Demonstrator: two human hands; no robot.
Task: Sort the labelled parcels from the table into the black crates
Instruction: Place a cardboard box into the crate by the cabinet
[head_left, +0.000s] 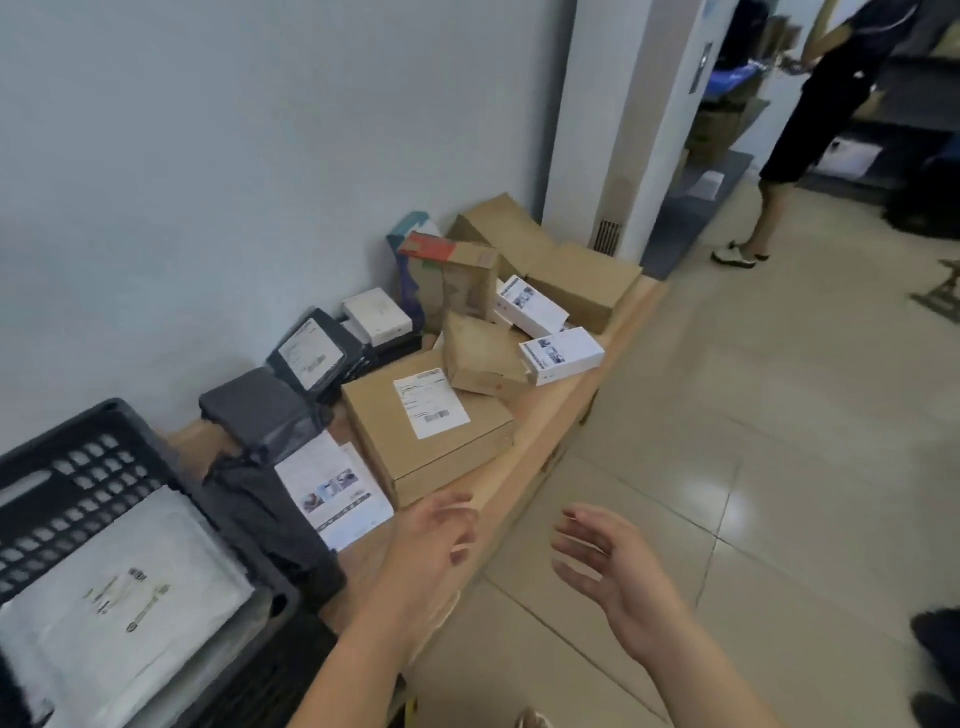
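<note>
— Both hands are hanging free at this moment. The left hand (439, 540) is spreading its fingers wide just over the worktop (540, 415) edge, and the right hand (597, 558) is opening in the same way, out over the floor. Neither one is holding or touching anything.

— So which parcel are they going for?

— I am judging it is the big brown box (431, 431) with the white label, which is lying just in front of the left hand. Many other parcels are lying further along the worktop.

— How should one take it well?

— I am thinking one hand on each side, then lifting it flat, because a smaller carton (480, 358) is leaning on its far corner. The black crate (104, 452) is waiting at the left, with a white mailer (119, 587) already lying inside.
</note>
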